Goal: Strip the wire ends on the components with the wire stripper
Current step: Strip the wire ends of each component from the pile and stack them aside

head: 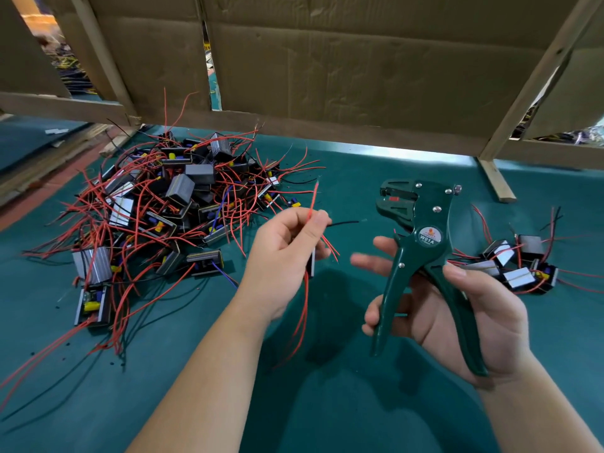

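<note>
Item log, my view from head cam:
- left hand [284, 256]: ctr frame, above tabletop [359, 178]; thumb + forefinger pinching red wire [313, 199], tip pointing up. Component [311, 263] behind palm, mostly hidden.
- right hand [457, 308]: holds wire stripper [421, 243] upright, thumb over one handle, fingers loosely spread behind the other, blurred. Handles apart; head near wire tip, not touching.
- big pile [170, 204] of components w/ red + black leads: tabletop, left.
- small group [516, 266]: right, behind stripper.
- cardboard wall [327, 67]: rear.

The wire stripper [423, 256] has a round label [427, 238] on its dark green body just above the handles, reading "W01A" in white letters; a finer line beneath is too small to read
</note>
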Motion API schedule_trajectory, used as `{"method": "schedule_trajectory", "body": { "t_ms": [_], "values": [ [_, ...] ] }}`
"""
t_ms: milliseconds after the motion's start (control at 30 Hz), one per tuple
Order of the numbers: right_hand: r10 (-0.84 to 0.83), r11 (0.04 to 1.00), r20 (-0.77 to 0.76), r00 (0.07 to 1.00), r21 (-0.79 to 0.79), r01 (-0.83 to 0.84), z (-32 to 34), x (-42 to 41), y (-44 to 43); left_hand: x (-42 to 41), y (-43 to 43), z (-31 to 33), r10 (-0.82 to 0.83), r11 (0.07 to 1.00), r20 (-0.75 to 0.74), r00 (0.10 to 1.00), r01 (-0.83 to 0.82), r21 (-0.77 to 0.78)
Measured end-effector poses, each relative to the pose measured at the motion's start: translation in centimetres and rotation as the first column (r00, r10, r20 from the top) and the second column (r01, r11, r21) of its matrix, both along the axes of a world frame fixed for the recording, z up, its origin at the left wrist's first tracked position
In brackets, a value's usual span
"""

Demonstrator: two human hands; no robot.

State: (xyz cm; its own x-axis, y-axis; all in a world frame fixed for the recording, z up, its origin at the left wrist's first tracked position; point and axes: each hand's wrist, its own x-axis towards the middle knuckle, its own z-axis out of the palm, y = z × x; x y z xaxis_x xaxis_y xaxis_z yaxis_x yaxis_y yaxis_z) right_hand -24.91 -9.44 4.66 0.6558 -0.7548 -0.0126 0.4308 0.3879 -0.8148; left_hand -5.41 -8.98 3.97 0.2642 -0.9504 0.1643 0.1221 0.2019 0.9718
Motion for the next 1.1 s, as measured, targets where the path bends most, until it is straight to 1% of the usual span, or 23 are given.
{"method": "schedule_trajectory", "body": {
  "t_ms": [100, 167, 300, 433, 533, 667, 833, 1100],
  "values": [
    [0.050, 0.997, -0.031, 0.998, 0.052, -0.049, -0.2, -0.3, 0.0, 0.7, -0.2, 0.1, 0.017, 0.999, -0.132, 0.991, -0.022, -0.034],
    [0.078, 0.994, -0.036, 0.996, 0.076, -0.075, -0.5, 0.0, 0.2, 0.9, -0.2, 0.1, 0.017, 0.997, -0.158, 0.987, -0.029, -0.069],
    [0.153, 0.985, 0.014, 0.988, 0.078, -0.154, -0.7, 0.8, 0.5, 1.0, -0.2, 0.0, 0.030, 0.992, -0.138, 0.990, -0.047, -0.121],
    [0.198, 0.978, 0.043, 0.979, 0.052, -0.200, -0.6, 0.9, 0.8, 0.9, -0.1, 0.1, 0.027, 0.992, -0.113, 0.993, -0.040, -0.119],
    [0.218, 0.975, 0.027, 0.975, 0.030, -0.219, -0.6, 0.8, 0.9, 0.8, -0.1, 0.1, 0.025, 0.993, -0.111, 0.993, -0.037, -0.111],
    [0.209, 0.978, -0.033, 0.977, -0.006, -0.210, -0.8, 0.8, 1.1, 0.6, 0.2, 0.3, 0.007, 0.995, -0.076, 0.997, -0.014, -0.097],
    [0.168, 0.985, -0.090, 0.982, -0.012, -0.169, -1.0, 1.0, 1.2, 0.2, 0.6, 0.6, 0.007, 0.997, -0.033, 0.999, -0.010, -0.075],
    [0.168, 0.985, -0.088, 0.982, -0.033, -0.172, -1.0, 0.9, 1.1, -0.1, 0.6, 0.7, 0.048, 0.996, -0.036, 0.998, -0.050, -0.067]
  ]
}}
